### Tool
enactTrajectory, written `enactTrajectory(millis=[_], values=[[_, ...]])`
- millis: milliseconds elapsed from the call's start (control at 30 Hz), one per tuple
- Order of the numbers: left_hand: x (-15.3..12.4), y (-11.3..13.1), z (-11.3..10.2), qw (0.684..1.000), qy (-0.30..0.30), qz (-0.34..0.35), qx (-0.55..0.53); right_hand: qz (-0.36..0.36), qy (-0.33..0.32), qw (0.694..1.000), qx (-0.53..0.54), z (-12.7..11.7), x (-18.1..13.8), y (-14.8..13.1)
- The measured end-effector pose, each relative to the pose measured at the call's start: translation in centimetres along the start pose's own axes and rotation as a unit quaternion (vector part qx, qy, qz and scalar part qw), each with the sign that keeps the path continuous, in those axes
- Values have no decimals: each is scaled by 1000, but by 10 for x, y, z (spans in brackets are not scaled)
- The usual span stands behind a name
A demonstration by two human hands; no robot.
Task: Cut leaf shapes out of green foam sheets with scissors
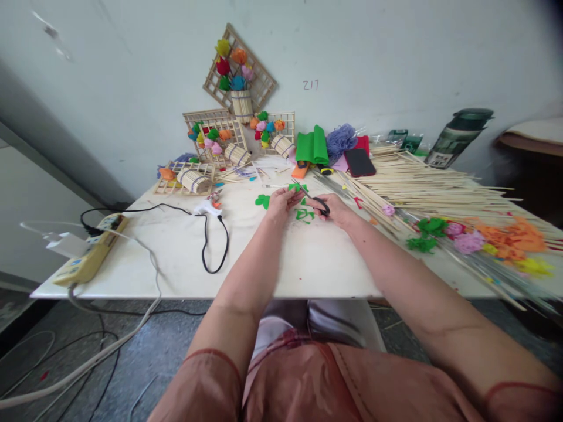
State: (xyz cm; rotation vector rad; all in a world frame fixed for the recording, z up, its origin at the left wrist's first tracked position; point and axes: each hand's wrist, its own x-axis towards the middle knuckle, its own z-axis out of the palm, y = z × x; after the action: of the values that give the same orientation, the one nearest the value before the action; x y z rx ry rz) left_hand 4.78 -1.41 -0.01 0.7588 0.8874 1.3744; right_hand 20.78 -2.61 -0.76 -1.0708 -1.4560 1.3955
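My left hand (285,202) pinches a small piece of green crepe paper (294,187) over the middle of the table. In my right hand (331,210) is a pair of scissors (322,204), its dark handles round my fingers. The blades point up and left and meet the green paper. A cut green petal-shaped piece (263,201) lies just left of my left hand. Below my hands are several green paper scraps (304,215).
A white glue gun (208,207) with a black cord lies left of my hands. A power strip (90,252) sits at the left edge. Behind are stick lattices with paper flowers (240,73), a green paper roll (312,146) and a phone (359,162). Wooden sticks (422,181) cover the right side.
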Motion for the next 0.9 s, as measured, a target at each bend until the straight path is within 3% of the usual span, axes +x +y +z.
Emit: enactTrajectory(millis=[233,900], values=[[0,0,-3,999,-37,-7,29,23,-7,1000,-5,-4,-2,-3],[-3,2,-1,998,-52,-18,18,42,-2,999,-7,-2,-6,-11]])
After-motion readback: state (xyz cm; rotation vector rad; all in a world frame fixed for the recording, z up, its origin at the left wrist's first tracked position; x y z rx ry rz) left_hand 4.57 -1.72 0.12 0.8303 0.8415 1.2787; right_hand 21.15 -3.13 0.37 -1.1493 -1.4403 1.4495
